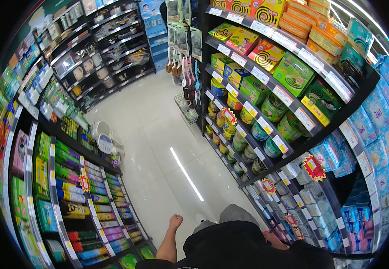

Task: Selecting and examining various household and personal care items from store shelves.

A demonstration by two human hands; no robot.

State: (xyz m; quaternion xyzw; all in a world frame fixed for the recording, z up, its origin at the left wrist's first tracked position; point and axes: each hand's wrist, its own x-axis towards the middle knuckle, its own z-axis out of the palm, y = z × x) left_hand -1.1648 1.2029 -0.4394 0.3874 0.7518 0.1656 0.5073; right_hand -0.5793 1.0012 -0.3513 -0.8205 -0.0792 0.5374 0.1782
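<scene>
My left hand (176, 221) hangs over the tiled floor (154, 188) at the lower middle, its fingers curled in with nothing seen in them. At my other side, part of my right hand (274, 239) shows beside my dark top, close to the lower right shelves. A red edge lies against it; whether the hand holds something there cannot be told. Coils of mosquito repellent in boxes (293, 74) and round tins (290, 126) fill the shelf ahead on the right. On the left, spray cans (70, 191) lie in rows.
Shelving lines both sides of the aisle. White plastic basins (105, 143) stick out at the left shelf's end. A wire basket (186, 109) and hanging brushes (187, 72) jut from the right shelf's end. Cookware shelves (124, 43) stand beyond; tissue packs (377, 112) are at the far right.
</scene>
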